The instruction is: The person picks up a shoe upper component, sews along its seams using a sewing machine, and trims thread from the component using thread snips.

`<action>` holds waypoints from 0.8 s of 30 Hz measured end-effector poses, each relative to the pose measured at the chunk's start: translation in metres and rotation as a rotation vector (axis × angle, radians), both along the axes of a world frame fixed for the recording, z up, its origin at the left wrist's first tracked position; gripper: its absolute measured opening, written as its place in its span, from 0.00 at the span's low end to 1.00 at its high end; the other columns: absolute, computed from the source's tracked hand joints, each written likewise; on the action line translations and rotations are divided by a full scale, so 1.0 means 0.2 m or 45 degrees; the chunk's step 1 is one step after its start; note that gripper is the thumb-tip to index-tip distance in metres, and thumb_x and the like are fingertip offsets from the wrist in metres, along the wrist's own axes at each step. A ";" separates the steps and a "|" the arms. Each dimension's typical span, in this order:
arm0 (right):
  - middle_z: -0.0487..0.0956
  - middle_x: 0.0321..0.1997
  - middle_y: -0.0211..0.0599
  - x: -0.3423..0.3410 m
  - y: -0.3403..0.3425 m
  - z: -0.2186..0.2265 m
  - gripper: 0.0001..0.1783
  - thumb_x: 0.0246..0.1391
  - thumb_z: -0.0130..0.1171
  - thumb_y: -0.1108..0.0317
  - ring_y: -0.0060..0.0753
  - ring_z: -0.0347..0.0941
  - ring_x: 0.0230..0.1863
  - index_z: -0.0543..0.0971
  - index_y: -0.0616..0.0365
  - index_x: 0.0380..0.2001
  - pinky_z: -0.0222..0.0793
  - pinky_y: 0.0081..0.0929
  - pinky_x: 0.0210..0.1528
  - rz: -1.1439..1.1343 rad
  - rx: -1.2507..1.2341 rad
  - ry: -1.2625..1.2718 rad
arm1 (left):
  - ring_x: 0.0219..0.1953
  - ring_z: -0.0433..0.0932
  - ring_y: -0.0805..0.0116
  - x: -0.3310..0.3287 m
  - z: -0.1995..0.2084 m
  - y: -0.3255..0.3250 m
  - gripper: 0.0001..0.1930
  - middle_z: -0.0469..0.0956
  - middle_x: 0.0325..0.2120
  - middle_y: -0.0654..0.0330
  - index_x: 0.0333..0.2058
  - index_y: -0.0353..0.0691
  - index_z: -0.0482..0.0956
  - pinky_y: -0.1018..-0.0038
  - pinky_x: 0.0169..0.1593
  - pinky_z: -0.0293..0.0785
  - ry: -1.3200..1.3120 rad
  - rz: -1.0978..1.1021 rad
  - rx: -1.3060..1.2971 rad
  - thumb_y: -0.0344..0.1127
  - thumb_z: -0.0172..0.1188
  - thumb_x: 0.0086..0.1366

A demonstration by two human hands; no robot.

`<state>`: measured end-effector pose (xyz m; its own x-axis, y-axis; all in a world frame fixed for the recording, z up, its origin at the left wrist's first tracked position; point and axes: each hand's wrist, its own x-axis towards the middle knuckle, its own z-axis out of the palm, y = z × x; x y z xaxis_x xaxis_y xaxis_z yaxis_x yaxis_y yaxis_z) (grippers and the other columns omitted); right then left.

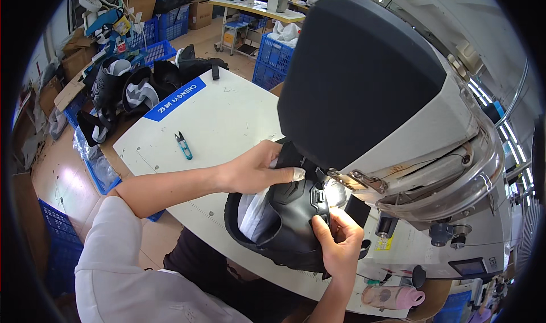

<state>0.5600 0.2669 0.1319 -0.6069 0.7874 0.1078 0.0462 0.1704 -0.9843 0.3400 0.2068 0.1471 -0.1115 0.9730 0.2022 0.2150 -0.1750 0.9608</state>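
"Where do we have the boot (296, 229)?"
"Beneath the machine (364, 78): our left hand (259, 168) pinches its upper part, our right hand (343, 244) its side by the buckle (318, 196)."
"Their contact seems hidden; let's guide it evenly, without tugging."

Glossy leather-like boot (293, 229) — soft cloth lining (250, 216), shiny metallic buckle (318, 196), smooth tabletop (239, 115), matt plastic-looking machine cover (355, 78)

brightly lit, fisheye-warped, black-cornered
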 end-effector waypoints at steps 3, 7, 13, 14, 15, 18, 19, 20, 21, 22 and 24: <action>0.74 0.25 0.21 -0.04 -0.01 -0.05 0.04 0.53 0.61 0.76 0.08 0.63 0.25 0.79 0.66 0.31 0.56 0.10 0.28 -0.192 0.025 0.124 | 0.39 0.73 0.77 -0.01 0.00 0.06 0.12 0.78 0.36 0.60 0.42 0.27 0.74 0.76 0.44 0.70 -0.043 -0.030 0.127 0.30 0.57 0.65; 0.73 0.24 0.20 -0.11 -0.07 -0.09 0.04 0.53 0.61 0.75 0.08 0.61 0.25 0.78 0.66 0.30 0.55 0.10 0.27 -0.395 0.021 0.103 | 0.47 0.71 0.72 -0.06 0.04 0.12 0.13 0.77 0.43 0.58 0.45 0.30 0.75 0.73 0.53 0.67 -0.042 -0.125 0.179 0.24 0.58 0.61; 0.74 0.22 0.21 -0.19 -0.15 -0.12 0.05 0.54 0.60 0.74 0.07 0.62 0.23 0.79 0.65 0.33 0.53 0.10 0.24 -0.450 0.206 0.188 | 0.45 0.74 0.68 -0.13 0.13 0.18 0.12 0.80 0.38 0.55 0.41 0.34 0.79 0.71 0.52 0.69 0.178 -0.130 -0.082 0.27 0.64 0.57; 0.73 0.21 0.21 -0.20 -0.16 -0.12 0.05 0.54 0.60 0.74 0.07 0.61 0.22 0.79 0.65 0.33 0.52 0.10 0.23 -0.456 0.128 0.192 | 0.43 0.75 0.69 -0.12 0.15 0.17 0.12 0.80 0.36 0.55 0.40 0.34 0.80 0.72 0.49 0.71 0.396 -0.052 0.001 0.28 0.65 0.56; 0.73 0.21 0.21 -0.20 -0.16 -0.12 0.05 0.54 0.60 0.74 0.07 0.61 0.22 0.79 0.65 0.33 0.52 0.10 0.23 -0.459 0.145 0.165 | 0.41 0.76 0.69 -0.11 0.17 0.15 0.12 0.81 0.35 0.56 0.39 0.34 0.80 0.72 0.47 0.72 0.598 0.021 0.080 0.29 0.66 0.56; 0.72 0.19 0.20 -0.21 -0.16 -0.12 0.05 0.55 0.60 0.73 0.07 0.60 0.20 0.79 0.65 0.33 0.51 0.09 0.22 -0.481 0.233 0.155 | 0.36 0.77 0.71 -0.04 0.23 0.03 0.12 0.81 0.33 0.56 0.38 0.33 0.81 0.74 0.40 0.73 1.069 0.381 0.336 0.30 0.67 0.55; 0.72 0.19 0.20 -0.21 -0.17 -0.13 0.05 0.55 0.60 0.73 0.07 0.60 0.20 0.79 0.65 0.32 0.51 0.09 0.22 -0.494 0.269 0.127 | 0.34 0.77 0.72 -0.02 0.24 -0.02 0.12 0.80 0.33 0.56 0.38 0.33 0.80 0.74 0.38 0.74 1.101 0.433 0.375 0.30 0.67 0.55; 0.72 0.19 0.20 -0.21 -0.16 -0.13 0.05 0.54 0.60 0.72 0.07 0.61 0.20 0.78 0.65 0.31 0.51 0.09 0.22 -0.512 0.304 0.105 | 0.32 0.77 0.74 0.00 0.24 -0.07 0.11 0.80 0.31 0.58 0.36 0.32 0.80 0.76 0.37 0.73 0.782 0.319 0.232 0.30 0.66 0.56; 0.72 0.19 0.20 -0.21 -0.17 -0.13 0.05 0.54 0.60 0.72 0.07 0.61 0.20 0.78 0.65 0.31 0.51 0.09 0.22 -0.516 0.301 0.110 | 0.31 0.76 0.76 0.00 0.25 -0.09 0.10 0.79 0.28 0.60 0.34 0.31 0.80 0.77 0.35 0.72 0.457 0.211 0.056 0.31 0.65 0.56; 0.71 0.19 0.20 -0.21 -0.17 -0.14 0.06 0.54 0.60 0.72 0.08 0.61 0.20 0.78 0.65 0.31 0.52 0.10 0.22 -0.520 0.346 0.080 | 0.31 0.76 0.76 0.00 0.26 -0.07 0.10 0.79 0.28 0.60 0.34 0.31 0.80 0.77 0.35 0.72 0.462 0.202 0.081 0.31 0.65 0.56; 0.71 0.19 0.21 -0.22 -0.18 -0.14 0.06 0.54 0.60 0.71 0.08 0.61 0.21 0.77 0.65 0.30 0.53 0.11 0.21 -0.513 0.392 0.050 | 0.26 0.73 0.78 -0.02 0.26 -0.02 0.09 0.76 0.23 0.62 0.31 0.30 0.78 0.80 0.33 0.71 0.258 -0.098 -0.254 0.31 0.63 0.57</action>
